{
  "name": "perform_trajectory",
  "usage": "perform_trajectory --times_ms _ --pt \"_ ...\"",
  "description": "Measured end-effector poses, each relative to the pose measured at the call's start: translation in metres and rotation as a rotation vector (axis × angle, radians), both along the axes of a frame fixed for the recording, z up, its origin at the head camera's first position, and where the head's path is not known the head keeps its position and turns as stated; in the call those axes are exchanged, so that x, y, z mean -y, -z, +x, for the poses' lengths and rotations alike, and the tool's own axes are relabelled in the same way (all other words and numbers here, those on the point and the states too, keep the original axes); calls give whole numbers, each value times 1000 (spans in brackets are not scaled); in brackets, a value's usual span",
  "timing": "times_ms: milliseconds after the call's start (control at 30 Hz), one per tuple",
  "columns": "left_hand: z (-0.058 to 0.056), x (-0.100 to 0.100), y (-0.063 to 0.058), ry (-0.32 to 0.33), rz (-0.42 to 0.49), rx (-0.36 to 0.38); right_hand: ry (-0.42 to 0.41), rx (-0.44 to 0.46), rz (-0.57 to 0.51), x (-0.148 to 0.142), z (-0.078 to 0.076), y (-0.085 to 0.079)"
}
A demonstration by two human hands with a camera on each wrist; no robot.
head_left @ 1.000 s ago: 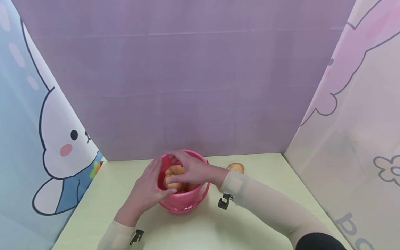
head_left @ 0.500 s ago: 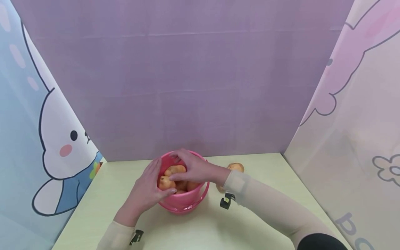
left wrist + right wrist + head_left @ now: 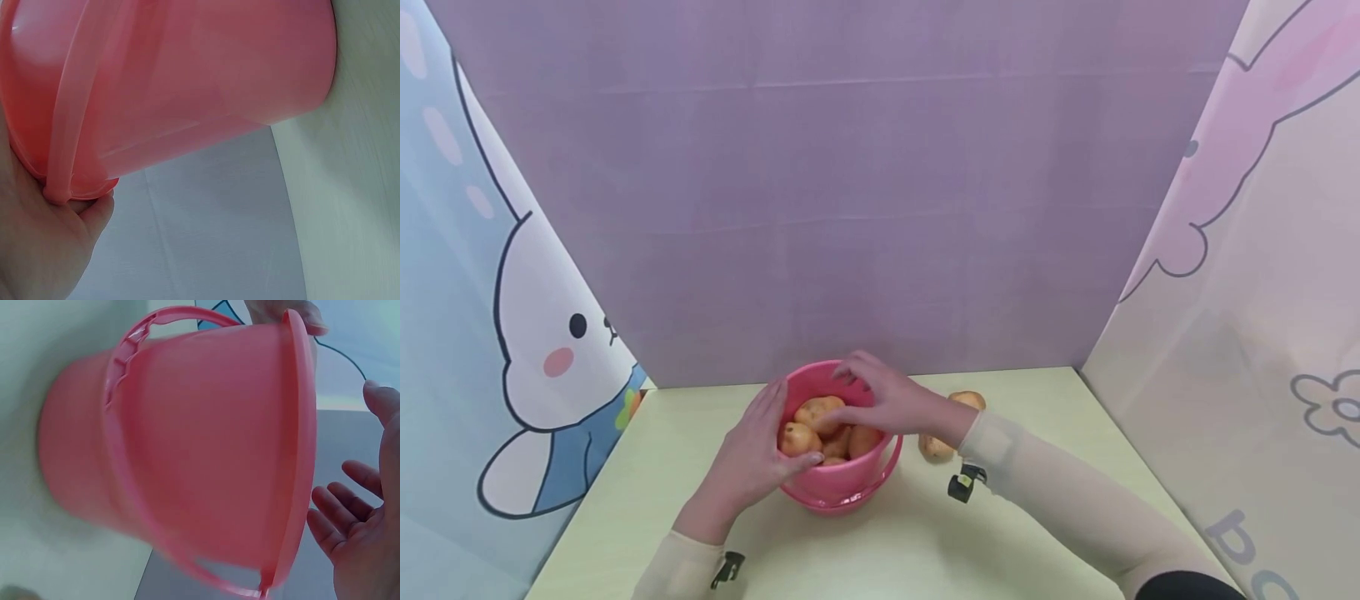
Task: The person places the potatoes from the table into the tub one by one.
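Observation:
A pink bucket (image 3: 838, 483) stands on the table, its handle hanging down on the near right side. Several potatoes (image 3: 820, 414) lie inside it. With fingers along the left rim and thumb over the near edge, my left hand (image 3: 752, 454) holds the bucket; the left wrist view shows this hand (image 3: 47, 237) beside a handle joint. Over the bucket's right side hovers my right hand (image 3: 891, 400), fingers loosely bent, holding nothing. The right wrist view likewise has this hand (image 3: 362, 519) apart from the rim. Part of the bucket's inside is hidden beneath it.
Right of the bucket, two potatoes are on the table: one farther back (image 3: 967, 400) and one nearer (image 3: 936, 448), both partly behind the right arm. A purple panel (image 3: 865, 208) rises behind the table (image 3: 1037, 475). Printed cartoon panels flank both sides.
My right hand has let go of a potato, which now lies in the bucket, and has drawn up and right. My left hand has stayed on the rim.

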State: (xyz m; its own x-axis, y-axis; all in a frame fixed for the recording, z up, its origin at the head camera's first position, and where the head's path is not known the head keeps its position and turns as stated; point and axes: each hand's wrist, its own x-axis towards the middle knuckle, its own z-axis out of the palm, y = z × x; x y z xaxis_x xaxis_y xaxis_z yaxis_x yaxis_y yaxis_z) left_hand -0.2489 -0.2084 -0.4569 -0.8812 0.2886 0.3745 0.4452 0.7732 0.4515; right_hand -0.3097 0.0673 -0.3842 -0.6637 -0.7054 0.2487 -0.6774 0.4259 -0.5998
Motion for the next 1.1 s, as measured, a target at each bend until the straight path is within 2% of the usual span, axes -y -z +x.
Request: perform_trajectory --times_ms 200,367,567,800,967,1100 --pt "1 -2 -1 -4 17 7 2 21 -39 -27 1 2" --pt "2 -4 -3 -8 30 21 34 4 -49 -49 1 7" --pt "2 -4 -2 -12 26 15 82 -13 -50 -70 1 18" --pt "1 -3 0 -3 34 -4 164 21 -24 -88 7 31" --pt "1 -3 1 -1 33 -3 187 -16 3 -100 11 41" --pt "1 -3 1 -7 31 6 202 -10 -8 -109 12 50"
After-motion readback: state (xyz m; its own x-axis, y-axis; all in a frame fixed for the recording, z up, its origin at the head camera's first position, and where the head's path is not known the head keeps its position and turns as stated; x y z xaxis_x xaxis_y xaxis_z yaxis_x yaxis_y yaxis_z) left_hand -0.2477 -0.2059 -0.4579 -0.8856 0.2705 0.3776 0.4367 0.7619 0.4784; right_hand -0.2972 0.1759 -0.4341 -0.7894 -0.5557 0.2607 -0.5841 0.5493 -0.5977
